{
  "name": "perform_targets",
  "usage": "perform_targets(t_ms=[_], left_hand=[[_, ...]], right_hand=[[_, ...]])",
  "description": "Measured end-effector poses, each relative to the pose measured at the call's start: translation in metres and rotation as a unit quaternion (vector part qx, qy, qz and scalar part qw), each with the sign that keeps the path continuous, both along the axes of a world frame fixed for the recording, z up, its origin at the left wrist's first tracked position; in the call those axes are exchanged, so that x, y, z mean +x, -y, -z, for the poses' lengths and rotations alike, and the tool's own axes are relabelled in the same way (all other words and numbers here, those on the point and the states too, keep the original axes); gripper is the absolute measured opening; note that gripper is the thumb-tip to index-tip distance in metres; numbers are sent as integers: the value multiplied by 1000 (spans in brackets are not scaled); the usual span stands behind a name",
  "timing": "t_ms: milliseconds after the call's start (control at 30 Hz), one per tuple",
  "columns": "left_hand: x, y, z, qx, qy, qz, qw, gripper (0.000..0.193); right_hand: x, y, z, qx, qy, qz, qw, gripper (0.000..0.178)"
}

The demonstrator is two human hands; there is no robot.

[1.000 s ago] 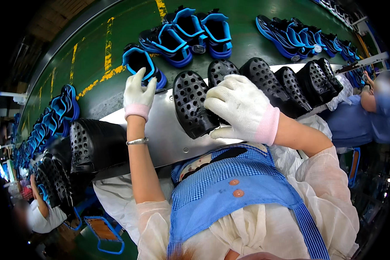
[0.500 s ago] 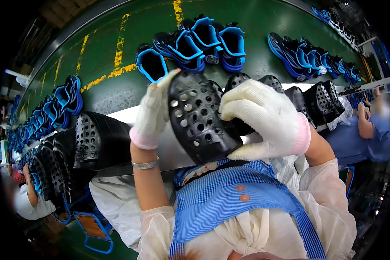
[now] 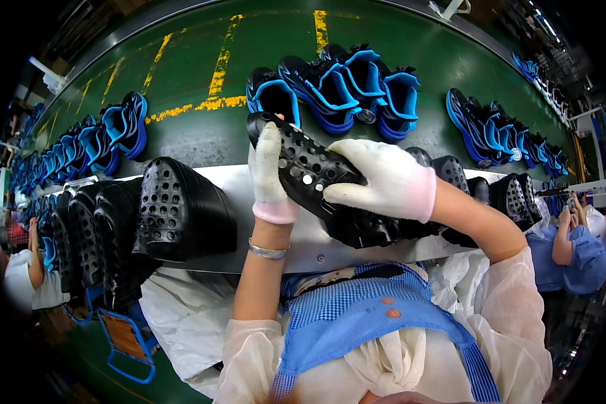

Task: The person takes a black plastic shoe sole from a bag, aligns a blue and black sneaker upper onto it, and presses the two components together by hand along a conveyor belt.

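My left hand (image 3: 271, 172), in a white glove with a pink cuff, grips the far left end of a black perforated plastic shell (image 3: 301, 155). The shell is tilted, and light shows through some of its round holes. My right hand (image 3: 384, 180), gloved the same way, is closed on the shell's right side, with the thumb across its near edge. Beneath the hands, more black plastic (image 3: 363, 227) shows; whether it is a separate shell cannot be told. Just beyond my left hand stands a blue-and-black shoe (image 3: 276, 94).
A large nested stack of black shells (image 3: 175, 209) stands left on the metal ledge (image 3: 303, 259), with more shells (image 3: 518, 198) at right. Rows of blue-and-black shoes (image 3: 118, 128) stand on the green belt (image 3: 195, 135). Co-workers (image 3: 572, 242) sit on both sides.
The shell has turned from nearly upright, with its holed face toward me, to a lower slant. My right hand has come down over its side. The whole view has shifted.
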State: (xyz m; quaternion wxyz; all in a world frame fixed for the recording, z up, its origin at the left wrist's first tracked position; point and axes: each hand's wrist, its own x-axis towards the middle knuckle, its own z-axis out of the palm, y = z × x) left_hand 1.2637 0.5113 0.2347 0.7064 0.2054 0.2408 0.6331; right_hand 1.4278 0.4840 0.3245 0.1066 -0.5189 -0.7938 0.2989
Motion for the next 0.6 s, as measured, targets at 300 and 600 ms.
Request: perform_targets(t_ms=[300, 600], left_hand=[[-9, -36, 15, -25, -52, -69, 996, 23], [-40, -43, 67, 231, -607, -104, 754, 31]], right_hand=[[-21, -38, 20, -17, -32, 38, 999, 36], [-8, -108, 24, 48, 114, -11, 992, 40]])
